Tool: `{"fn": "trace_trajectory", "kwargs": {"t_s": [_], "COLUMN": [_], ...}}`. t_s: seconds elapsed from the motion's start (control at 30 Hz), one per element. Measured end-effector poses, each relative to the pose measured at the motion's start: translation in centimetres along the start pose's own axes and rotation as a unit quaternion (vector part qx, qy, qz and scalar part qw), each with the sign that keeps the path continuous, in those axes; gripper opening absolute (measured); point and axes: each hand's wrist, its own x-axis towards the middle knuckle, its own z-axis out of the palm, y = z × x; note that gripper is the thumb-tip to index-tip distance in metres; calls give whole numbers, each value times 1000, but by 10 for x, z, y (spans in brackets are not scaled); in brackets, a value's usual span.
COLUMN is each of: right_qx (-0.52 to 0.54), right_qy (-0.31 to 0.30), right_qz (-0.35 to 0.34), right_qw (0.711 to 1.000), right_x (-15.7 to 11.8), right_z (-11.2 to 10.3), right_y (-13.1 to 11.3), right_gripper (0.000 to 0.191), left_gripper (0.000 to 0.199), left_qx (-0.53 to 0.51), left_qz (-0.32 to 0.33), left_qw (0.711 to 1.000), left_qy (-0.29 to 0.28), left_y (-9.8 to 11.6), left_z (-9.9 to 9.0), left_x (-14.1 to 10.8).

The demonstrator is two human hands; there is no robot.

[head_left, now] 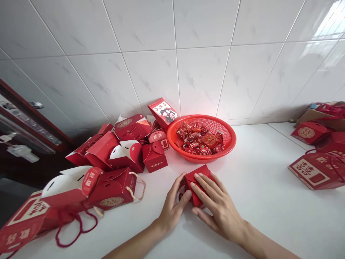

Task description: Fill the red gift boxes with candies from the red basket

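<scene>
A small red gift box (199, 172) stands on the white counter between my two hands. My left hand (174, 207) grips its left side, with the thumb at the near face and the fingers behind. My right hand (215, 201) lies over the top and right side, fingers stretched across the lid and thumb at the lower near edge. My hands hide much of the box, and its contents cannot be made out. Just beyond it sits a red plastic basket (185, 157) of wrapped candies (201, 138).
Red gift boxes (155, 158), some with lids up, crowd the left side. A corded box (113, 189) stands nearer. More red boxes (318, 169) and a cardboard box (304, 118) are at the right. Behind the white counter (269, 198) rises a tiled wall (202, 79).
</scene>
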Motion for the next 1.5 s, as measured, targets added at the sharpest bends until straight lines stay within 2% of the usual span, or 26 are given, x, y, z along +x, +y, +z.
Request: {"fn": "trace_trajectory", "kwargs": {"t_s": [0.1, 0.2, 0.37, 0.57, 0.67, 0.87, 1.1, 1.23, 1.3, 1.33, 1.43, 1.5], "right_qx": [-20, -38, -122, -314, -346, -343, -382, -392, -386, -364, -217, -60], "right_qy": [12, 32, 79, 100, 108, 120, 151, 254, 290, 291, 219, 145], "right_qz": [18, 58, 133, 190, 249, 345, 360, 279, 233, 232, 197, 134], "right_qw": [1000, 997, 980, 925, 898, 866, 838, 839, 844, 854, 931, 979], "right_x": [-3, -11, -39, -85, -105, -128, -154, -148, -127, -112, -59, -28], "right_z": [-1, -5, -29, -70, -86, -108, -117, -108, -99, -94, -73, -52], "right_y": [-1, 3, 36, 96, 119, 137, 166, 183, 178, 171, 136, 106], "right_gripper": [48, 52, 49, 29, 33, 35, 38, 45, 42, 37, 23, 26], "left_gripper": [71, 68, 54, 50, 51, 49, 41, 39, 37, 36, 30, 26], "left_qx": [-29, -43, -28, 30, 30, 22, 29, 19, 15, 14, 8, 4], "left_qz": [-9, -13, -19, -13, -19, -40, -14, -31, -32, -27, -12, -4], "left_qw": [999, 999, 998, 996, 996, 996, 997, 997, 998, 998, 999, 999], "left_qy": [-30, -25, -46, -79, -79, -81, -74, -62, -57, -54, -42, -33], "left_y": [1, 2, 3, 5, 4, 3, 10, 15, 17, 18, 18, 17], "left_z": [3, 3, 2, 0, 0, -1, 2, 4, 4, 5, 6, 7], "left_x": [3, 6, 9, 11, 11, 11, 11, 9, 9, 9, 9, 9]}}
